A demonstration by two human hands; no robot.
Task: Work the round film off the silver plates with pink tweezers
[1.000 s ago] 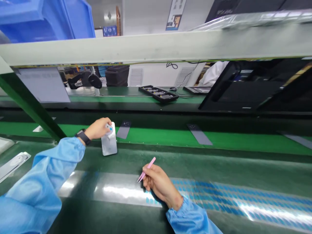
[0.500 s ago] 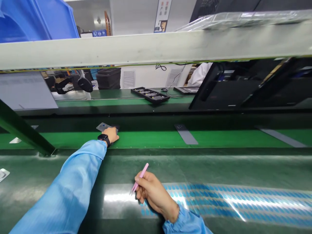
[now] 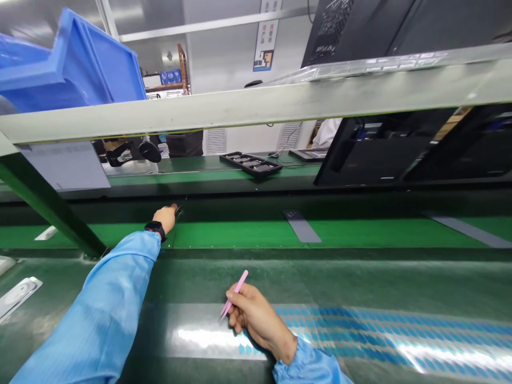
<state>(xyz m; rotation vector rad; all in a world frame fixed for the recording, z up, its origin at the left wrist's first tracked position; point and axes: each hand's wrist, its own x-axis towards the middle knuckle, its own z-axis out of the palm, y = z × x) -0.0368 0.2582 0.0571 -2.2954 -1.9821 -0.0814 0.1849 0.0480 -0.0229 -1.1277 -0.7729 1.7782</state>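
Observation:
My left hand (image 3: 165,216) is stretched far forward to the back edge of the green conveyor belt (image 3: 248,233). Its fingertips rest at a small dark part (image 3: 178,211), and the back of the hand hides the fingers. A black watch sits on that wrist. My right hand (image 3: 256,320) rests near the front on the dark green mat and is closed on pink tweezers (image 3: 234,293), tips pointing down to the left. Under and right of it lies a shiny liner sheet with rows of blue stickers (image 3: 360,330).
A grey plate (image 3: 302,225) lies on the belt, and another (image 3: 468,230) lies at the far right. A green strut (image 3: 48,208) slants at the left under a white shelf beam (image 3: 256,101) carrying a blue bin (image 3: 72,69). Silver parts (image 3: 16,290) sit at the left edge; a black tray (image 3: 251,164) lies beyond the belt.
My left hand carried a silver plate forward to the belt and has since reached further back; the plate no longer shows. My right hand kept the tweezers and barely moved.

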